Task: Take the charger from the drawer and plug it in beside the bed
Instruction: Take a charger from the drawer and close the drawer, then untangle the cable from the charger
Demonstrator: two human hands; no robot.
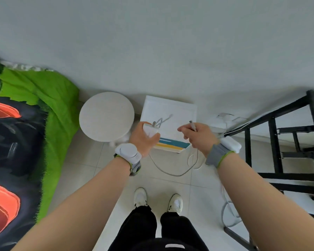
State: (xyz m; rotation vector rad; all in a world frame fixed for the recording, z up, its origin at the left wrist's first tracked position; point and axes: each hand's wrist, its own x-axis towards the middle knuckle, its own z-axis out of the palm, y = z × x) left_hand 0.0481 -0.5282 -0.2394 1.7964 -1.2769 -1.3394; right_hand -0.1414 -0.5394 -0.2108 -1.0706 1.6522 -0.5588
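Observation:
My left hand (143, 138) grips the white charger block (150, 130), its metal prongs pointing up and away from me. My right hand (198, 136) pinches the plug end of the charger's white cable (192, 124). The rest of the cable (174, 173) hangs in a loop between my wrists above the tiled floor. Both hands hover over a white drawer unit (172, 107) with blue and yellow stripes on its front. A white power strip (223, 120) lies on the floor by the wall to the right.
A round white stool (106, 115) stands left of the drawer unit, next to the bed with a green and black blanket (43, 105). A black metal frame (279, 142) fills the right side. Another grey cable (227, 214) trails on the floor there.

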